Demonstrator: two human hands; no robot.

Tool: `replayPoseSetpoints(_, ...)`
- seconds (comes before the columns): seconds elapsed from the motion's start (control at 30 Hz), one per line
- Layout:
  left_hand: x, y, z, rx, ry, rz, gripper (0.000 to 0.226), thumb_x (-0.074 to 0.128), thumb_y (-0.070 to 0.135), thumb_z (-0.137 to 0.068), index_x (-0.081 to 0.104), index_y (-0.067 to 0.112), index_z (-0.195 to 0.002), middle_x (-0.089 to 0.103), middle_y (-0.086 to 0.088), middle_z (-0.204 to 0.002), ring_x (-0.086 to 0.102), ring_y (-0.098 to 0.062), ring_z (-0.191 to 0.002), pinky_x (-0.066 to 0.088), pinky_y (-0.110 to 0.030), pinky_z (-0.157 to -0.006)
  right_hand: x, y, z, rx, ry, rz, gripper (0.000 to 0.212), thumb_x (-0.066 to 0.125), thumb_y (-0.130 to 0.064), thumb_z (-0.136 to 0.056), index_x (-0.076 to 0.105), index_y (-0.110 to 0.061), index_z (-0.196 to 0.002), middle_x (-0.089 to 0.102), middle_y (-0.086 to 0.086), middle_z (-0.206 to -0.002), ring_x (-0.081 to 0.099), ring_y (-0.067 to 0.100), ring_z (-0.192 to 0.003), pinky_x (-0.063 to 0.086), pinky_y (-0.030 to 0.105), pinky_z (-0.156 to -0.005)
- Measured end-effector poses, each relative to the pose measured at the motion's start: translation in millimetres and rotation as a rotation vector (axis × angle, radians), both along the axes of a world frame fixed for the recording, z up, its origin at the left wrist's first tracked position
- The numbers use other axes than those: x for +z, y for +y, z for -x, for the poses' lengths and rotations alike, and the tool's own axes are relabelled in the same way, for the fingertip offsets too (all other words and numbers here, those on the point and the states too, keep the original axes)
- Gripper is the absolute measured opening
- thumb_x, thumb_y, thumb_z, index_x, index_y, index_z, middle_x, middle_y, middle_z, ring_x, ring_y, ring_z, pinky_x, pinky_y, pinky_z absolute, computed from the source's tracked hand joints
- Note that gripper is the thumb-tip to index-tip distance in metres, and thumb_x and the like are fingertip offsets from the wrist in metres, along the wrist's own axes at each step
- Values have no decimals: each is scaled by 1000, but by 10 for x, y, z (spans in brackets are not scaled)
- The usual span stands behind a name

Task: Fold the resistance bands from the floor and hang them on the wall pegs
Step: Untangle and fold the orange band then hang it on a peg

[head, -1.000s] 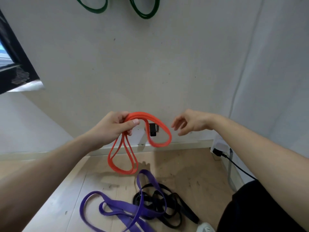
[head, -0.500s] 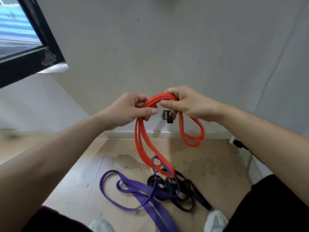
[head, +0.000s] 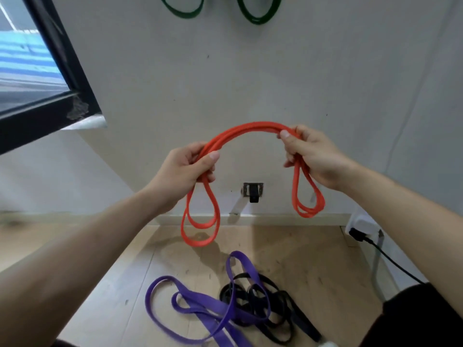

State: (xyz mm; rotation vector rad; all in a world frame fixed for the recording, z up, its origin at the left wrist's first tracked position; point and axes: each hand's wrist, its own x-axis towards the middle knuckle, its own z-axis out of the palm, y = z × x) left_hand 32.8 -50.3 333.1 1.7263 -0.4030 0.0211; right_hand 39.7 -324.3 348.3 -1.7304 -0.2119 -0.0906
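Two green bands (head: 186, 15) half out of frame; left hand (head: 184, 170) and right hand (head: 314, 156) tight around orange band (head: 246, 128).

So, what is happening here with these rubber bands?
A person is folding an orange band, holding it up in front of the wall. The left hand and the right hand each grip the bundled strands, which arch between them, with loops hanging below each hand. A purple band and a black band lie tangled on the floor, not yet picked up. Green bands already hang high on the wall.
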Motion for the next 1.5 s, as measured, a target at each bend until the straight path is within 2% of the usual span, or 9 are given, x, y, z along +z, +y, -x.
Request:
replayPoseSetpoints(0.2,41,-107,-71,170,39,237,13,54,19,-104,65,13,-106,55,-2,-76,56,-12,-58,53,-25,-63,19,60,0,-52,36,-206,11,47,-9,-103,52,-17,-98,49,2,-73,44,14,-61,45,33,-67)
replayPoseSetpoints(0.33,134,-234,-112,276,96,403,11,57,20,-102,58,9,-104,61,-2,-79,54,-13,-55,51,-30,-61,-8,256,61,-76,12,-187,10,53,-8,-101,58,-16,-99,60,5,-80,52,16,-65,47,29,-65)
replayPoseSetpoints(0.53,359,-498,-57,227,121,505,12,64,18,-98,64,7,-104,66,-5,-84,56,-16,-60,53,-29,-64,153,570,112,-97,-101,-178,12,65,-9,-95,64,-20,-101,70,11,-98,68,21,-82,58,32,-75)
replayPoseSetpoints(0.63,534,-592,-86,200,111,491,14,66,19,-96,68,8,-105,68,-6,-88,61,-20,-69,56,-31,-70,327,597,71,-122,-165,-212,15,69,-8,-93,66,-19,-103,70,13,-99,72,27,-85,61,33,-74)
replayPoseSetpoints(0.87,1393,-946,-370,85,-53,372,17,69,20,-95,69,15,-111,72,-6,-93,68,-20,-83,59,-38,-88,1178,270,-124,-244,-360,-240,15,69,-10,-92,67,-18,-105,74,8,-98,74,24,-83,62,34,-76)
replayPoseSetpoints(1.0,1922,-1196,-547,117,-193,317,14,67,23,-96,68,17,-109,72,-10,-102,70,-18,-84,61,-36,-86,1770,26,-255,-349,-477,-214,15,67,-13,-94,68,-19,-108,74,2,-97,73,18,-84,61,26,-73)
replayPoseSetpoints(1.27,2977,-1619,-968,196,-452,297,13,64,28,-98,65,22,-109,72,-1,-101,72,-16,-85,59,-22,-71,2746,-249,-622,-527,-693,-223,17,65,-16,-96,66,-22,-112,69,-4,-99,70,17,-88,62,32,-78)
replayPoseSetpoints(1.4,3255,-1773,-1223,219,-538,225,16,64,29,-98,67,20,-111,72,1,-95,73,-18,-81,61,-31,-79,2968,-317,-912,-601,-750,-195,16,67,-18,-95,64,-27,-108,68,-6,-102,68,18,-95,60,41,-88)
replayPoseSetpoints(1.5,3350,-1849,-1454,242,-566,151,16,63,30,-98,68,20,-109,73,-3,-89,71,-17,-76,60,-33,-76,3055,-339,-1157,-654,-728,-111,14,67,-18,-94,59,-27,-102,66,-4,-104,68,19,-96,59,44,-89)
